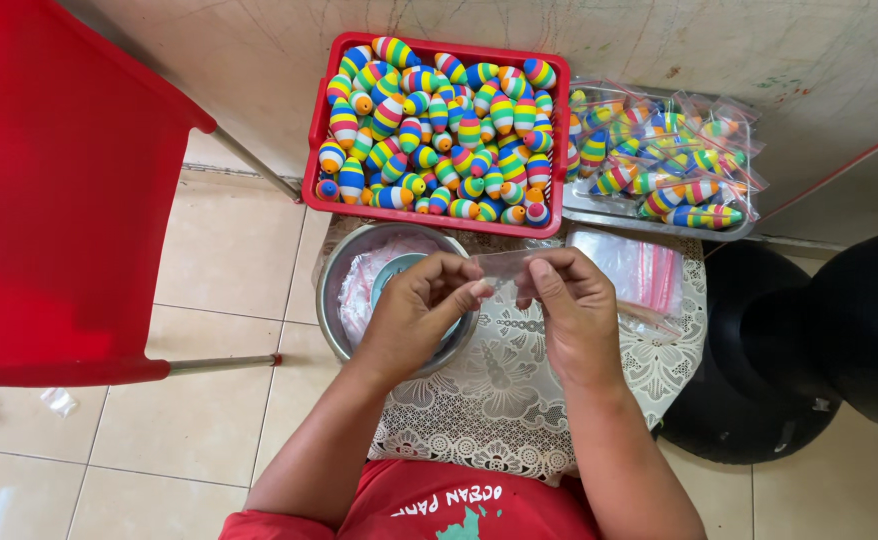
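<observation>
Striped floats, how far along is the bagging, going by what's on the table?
Done: a clear tray at the far right holds bagged floats. In hand: the left hand and right hand pinch one small clear bag at its mouth; it looks empty. Left: the red basket is heaped with loose floats, and a stack of unused bags lies beside the hands.

The person wore a red short-sleeved shirt (459, 510), its left sleeve showing as a rounded red cuff at the bottom edge of the head view. Across the chest ran light printed lettering, seen upside down, with a teal shape beneath it. Both forearms were bare from the sleeves down. The left hand (419, 310) and right hand (574, 310) carried no rings, watch, bracelets or gloves, and the fingernails were short and unpainted.
</observation>
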